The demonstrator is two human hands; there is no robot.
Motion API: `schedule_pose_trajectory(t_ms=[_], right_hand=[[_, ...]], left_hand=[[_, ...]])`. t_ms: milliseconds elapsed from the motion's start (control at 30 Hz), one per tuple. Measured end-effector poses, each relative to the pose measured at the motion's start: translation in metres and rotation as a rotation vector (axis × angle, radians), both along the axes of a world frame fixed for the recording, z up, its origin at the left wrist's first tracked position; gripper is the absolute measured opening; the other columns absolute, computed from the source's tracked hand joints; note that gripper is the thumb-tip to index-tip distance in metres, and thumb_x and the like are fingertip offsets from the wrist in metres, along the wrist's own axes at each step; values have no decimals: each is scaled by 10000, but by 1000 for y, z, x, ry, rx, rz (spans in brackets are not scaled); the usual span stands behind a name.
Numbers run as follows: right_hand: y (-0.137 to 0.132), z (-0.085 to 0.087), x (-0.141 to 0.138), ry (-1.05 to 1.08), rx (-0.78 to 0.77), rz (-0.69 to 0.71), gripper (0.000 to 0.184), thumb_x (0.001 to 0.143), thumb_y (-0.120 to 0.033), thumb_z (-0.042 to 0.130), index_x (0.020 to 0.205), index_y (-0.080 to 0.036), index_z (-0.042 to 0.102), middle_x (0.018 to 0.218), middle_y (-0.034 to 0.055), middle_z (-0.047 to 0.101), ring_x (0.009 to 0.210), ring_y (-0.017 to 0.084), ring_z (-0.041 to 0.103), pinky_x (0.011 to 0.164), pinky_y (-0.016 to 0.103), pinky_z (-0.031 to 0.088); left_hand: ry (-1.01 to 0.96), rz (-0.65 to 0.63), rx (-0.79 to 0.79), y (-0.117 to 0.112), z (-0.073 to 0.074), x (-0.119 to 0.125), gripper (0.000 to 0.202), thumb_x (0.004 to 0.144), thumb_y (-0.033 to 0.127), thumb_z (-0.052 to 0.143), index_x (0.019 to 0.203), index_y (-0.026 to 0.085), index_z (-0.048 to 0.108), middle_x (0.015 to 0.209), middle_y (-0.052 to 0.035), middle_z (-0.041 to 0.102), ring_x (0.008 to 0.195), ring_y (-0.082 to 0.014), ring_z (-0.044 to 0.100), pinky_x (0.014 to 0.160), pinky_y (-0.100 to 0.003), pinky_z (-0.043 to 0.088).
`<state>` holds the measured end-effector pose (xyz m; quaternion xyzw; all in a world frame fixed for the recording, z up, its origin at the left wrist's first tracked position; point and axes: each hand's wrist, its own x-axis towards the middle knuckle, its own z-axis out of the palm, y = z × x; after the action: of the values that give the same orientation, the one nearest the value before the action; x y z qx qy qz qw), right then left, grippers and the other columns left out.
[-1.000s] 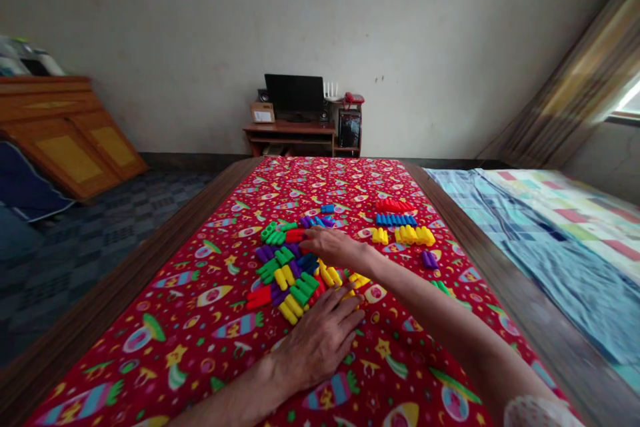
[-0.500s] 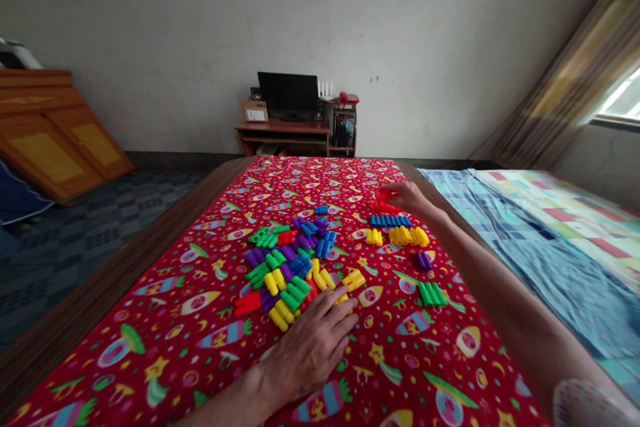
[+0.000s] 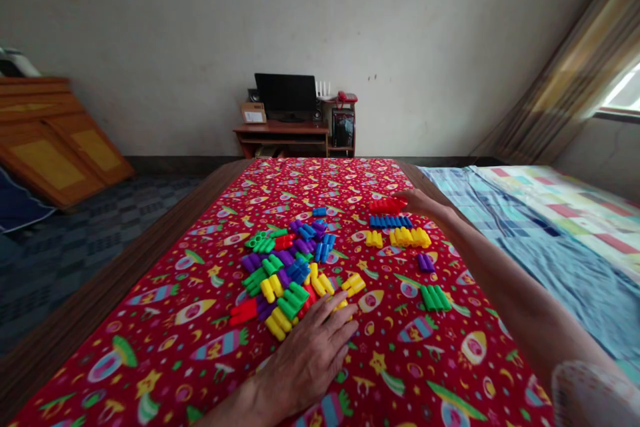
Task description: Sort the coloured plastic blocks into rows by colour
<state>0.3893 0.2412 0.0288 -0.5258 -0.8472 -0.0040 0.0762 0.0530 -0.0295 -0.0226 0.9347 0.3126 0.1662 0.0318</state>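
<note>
A loose pile of mixed plastic blocks [image 3: 287, 270] in green, yellow, blue, purple and red lies mid-table on the red patterned cloth [image 3: 165, 340]. My left hand [image 3: 310, 353] rests flat and open just below the pile, fingertips touching its yellow pieces. To the right are sorted groups: a red row [image 3: 385, 205], a blue row [image 3: 390, 221], yellow blocks [image 3: 410, 237], a purple piece [image 3: 425, 262] and green blocks [image 3: 435, 297]. My right hand [image 3: 424, 202] reaches to the right end of the red row, fingers pinched on a red block there.
The wooden table edge [image 3: 100, 293] shows on the left. A bed with a checked quilt [image 3: 550, 227] lies close on the right. A desk with a monitor [image 3: 287, 97] stands by the far wall, a wooden cabinet [image 3: 55, 147] at the left.
My right hand left the pile with a red block and moved right and away to the red row. My left hand stayed flat below the pile.
</note>
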Motion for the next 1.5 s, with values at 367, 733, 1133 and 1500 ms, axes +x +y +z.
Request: schedule_pose_trajectory(t_ms=[367, 733, 1133, 1500], right_hand=[[-25, 24, -38, 84, 135, 97, 359, 831, -80, 506, 1124, -129, 707, 928, 110, 755, 773, 177, 686, 722, 256, 498], [-80, 6, -260, 22, -16, 650, 205, 924, -141, 522, 1059, -148, 676, 947, 93, 730, 841, 165, 663, 707, 249, 479], [-89, 12, -235, 163, -34, 712, 246, 819, -86, 599, 1058, -130, 636, 940, 75, 701, 838, 164, 634, 738, 254, 476], [-139, 9, -161, 78, -95, 443, 198, 937, -288, 554, 1024, -138, 651, 828, 101, 708, 691, 179, 653, 618, 269, 463]], left_hand=[[-13, -2, -24, -1, 0, -1, 379, 926, 103, 466, 1287, 186, 546, 1414, -51, 536, 1408, -252, 344, 1143, -469, 394], [-51, -9, -27, -2, 2, 0, 333, 925, 115, 473, 1243, 182, 547, 1366, -59, 563, 1393, -265, 366, 1142, -472, 383], [-66, -10, -35, -2, 5, 0, 316, 945, 136, 464, 1245, 188, 548, 1370, -56, 561, 1400, -257, 362, 1144, -465, 378], [-75, 0, 18, 0, -1, 0, 334, 927, 128, 499, 1247, 193, 568, 1347, -57, 587, 1388, -250, 385, 1140, -458, 388]])
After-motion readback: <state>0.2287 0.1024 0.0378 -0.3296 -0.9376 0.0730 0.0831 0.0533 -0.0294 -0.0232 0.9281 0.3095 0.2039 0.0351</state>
